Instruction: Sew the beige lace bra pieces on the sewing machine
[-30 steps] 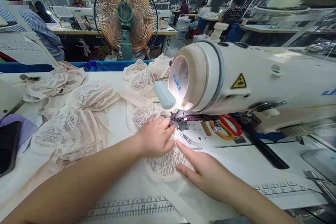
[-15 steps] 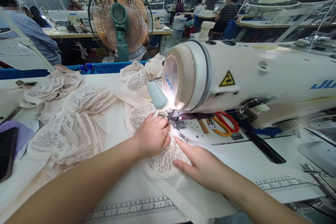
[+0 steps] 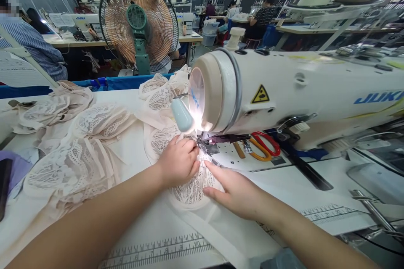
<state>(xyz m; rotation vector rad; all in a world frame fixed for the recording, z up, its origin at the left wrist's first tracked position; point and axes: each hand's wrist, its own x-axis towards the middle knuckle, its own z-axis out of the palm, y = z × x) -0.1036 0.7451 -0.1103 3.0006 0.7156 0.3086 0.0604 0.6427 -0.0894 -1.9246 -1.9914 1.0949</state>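
Note:
A cream lace bra (image 3: pixel 189 193) lies under the sewing machine's (image 3: pixel 277 88) lit needle area, one cup towards me and the other behind my left hand. My left hand (image 3: pixel 179 162) is closed on the bra close to the presser foot (image 3: pixel 202 145), its fingers curled into the fabric. From the right, my right hand (image 3: pixel 232 189) holds the near cup, with thumb and index finger on the lace and the fabric slightly gathered between them. Its other fingers are hidden. The needle tip is lost in glare.
More lace bras (image 3: pixel 72 164) are heaped on the left. Scissors with red and orange handles (image 3: pixel 265 147) lie beneath the machine arm. A ruler strip (image 3: pixel 158 250) runs along the front edge. A phone (image 3: pixel 4 185) is at far left, and a fan (image 3: pixel 139 23) stands behind the table.
The view has shifted slightly, so the machine and table appear a little further left. Both hands keep nearly the same place on the bra.

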